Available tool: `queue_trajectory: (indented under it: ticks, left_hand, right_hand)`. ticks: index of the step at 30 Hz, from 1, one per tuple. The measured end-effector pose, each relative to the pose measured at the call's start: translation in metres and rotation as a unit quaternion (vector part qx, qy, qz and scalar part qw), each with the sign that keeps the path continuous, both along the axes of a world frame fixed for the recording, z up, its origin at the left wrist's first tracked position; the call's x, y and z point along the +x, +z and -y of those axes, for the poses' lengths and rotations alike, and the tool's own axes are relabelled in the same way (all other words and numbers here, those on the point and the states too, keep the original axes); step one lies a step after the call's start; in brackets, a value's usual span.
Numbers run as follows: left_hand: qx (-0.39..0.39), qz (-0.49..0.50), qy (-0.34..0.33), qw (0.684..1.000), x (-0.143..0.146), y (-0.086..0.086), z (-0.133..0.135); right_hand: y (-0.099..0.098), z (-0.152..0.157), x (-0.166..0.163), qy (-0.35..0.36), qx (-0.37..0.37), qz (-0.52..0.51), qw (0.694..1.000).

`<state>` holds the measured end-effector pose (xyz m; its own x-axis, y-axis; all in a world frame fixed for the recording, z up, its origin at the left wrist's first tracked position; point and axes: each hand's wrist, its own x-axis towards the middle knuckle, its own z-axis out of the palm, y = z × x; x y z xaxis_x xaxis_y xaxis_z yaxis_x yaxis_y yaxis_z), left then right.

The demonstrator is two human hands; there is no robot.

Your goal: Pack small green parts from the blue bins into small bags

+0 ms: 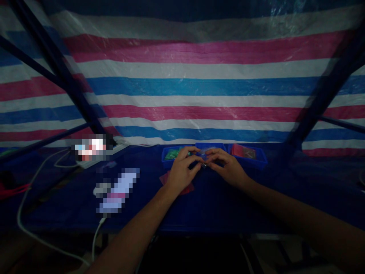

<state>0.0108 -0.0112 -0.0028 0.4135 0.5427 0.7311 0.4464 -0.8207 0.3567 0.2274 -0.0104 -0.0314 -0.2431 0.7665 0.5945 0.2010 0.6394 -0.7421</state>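
Both hands meet over the table, fingertips almost touching around a small shiny piece [204, 165] too small and dim to name. My left hand [184, 167] is curled, thumb and fingers closing in on that piece from the left. My right hand [226, 165] does the same from the right. Red plastic packets [186, 189] lie partly under my left hand. Just behind the hands stand three blue bins: the left bin [168, 164] with green packets [171, 153], the middle bin [209, 145] with clear or bluish plastic, and the right bin [261, 163] with red packets [242, 150].
A blurred-out phone-like object [119, 192] with a white cable [95, 236] lies at left, beside a small pale object [102, 189]. Behind it a white power strip [99, 158] rests near another blurred item. Dark metal posts [319, 87] and striped sheeting [194, 87] enclose the blue table [228, 213].
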Motion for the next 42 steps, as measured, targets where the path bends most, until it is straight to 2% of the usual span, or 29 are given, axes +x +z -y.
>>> queue_trajectory:
  ticks: [4,9,11,14,16,18,21,23,26,29,34,38,42]
  left_hand:
    - [0.000,0.002,-0.002,1.000,-0.002,-0.001,-0.002]
    - [0.006,-0.007,0.007,1.000,-0.005,-0.003,-0.005]
    - [0.011,-0.016,0.012,1.000,-0.005,-0.002,-0.004]
    - [0.023,-0.014,0.033,0.999,-0.006,0.002,-0.004]
    - [0.024,-0.009,0.061,0.998,-0.010,0.009,-0.003]
    - [0.017,-0.018,0.087,0.996,-0.017,0.016,-0.002]
    - [-0.014,-0.095,0.109,0.989,-0.033,0.023,0.008]
    - [-0.045,-0.149,0.113,0.981,-0.046,0.022,0.021]
    - [-0.074,-0.218,0.105,0.968,-0.060,0.012,0.047]
    - [-0.052,-0.251,0.130,0.958,-0.063,0.000,0.068]
    - [-0.052,-0.261,0.136,0.954,-0.055,-0.006,0.081]
    - [-0.059,-0.199,0.117,0.971,-0.046,0.011,0.077]
    - [-0.086,-0.073,0.081,0.990,-0.028,0.044,0.058]
  right_hand:
    - [-0.003,-0.003,0.001,0.044,-0.100,-0.059,0.992]
    - [-0.003,-0.001,0.002,0.060,-0.138,-0.049,0.987]
    - [-0.001,0.000,0.002,0.046,-0.111,-0.039,0.992]
    - [0.004,0.001,0.004,-0.037,0.014,0.017,0.999]
    - [0.008,-0.001,0.008,-0.108,0.103,0.094,0.984]
    - [0.009,-0.005,0.013,-0.155,0.151,0.176,0.960]
    - [0.004,-0.012,0.021,-0.161,0.169,0.269,0.934]
    - [0.000,-0.014,0.023,-0.159,0.171,0.294,0.927]
    - [0.001,-0.012,0.022,-0.159,0.178,0.284,0.928]
    - [0.007,-0.005,0.017,-0.142,0.187,0.257,0.938]
    - [0.013,0.004,0.007,-0.104,0.201,0.236,0.945]
    - [0.013,0.007,0.005,-0.071,0.186,0.210,0.957]
    - [0.015,0.012,0.005,-0.016,0.101,0.135,0.986]
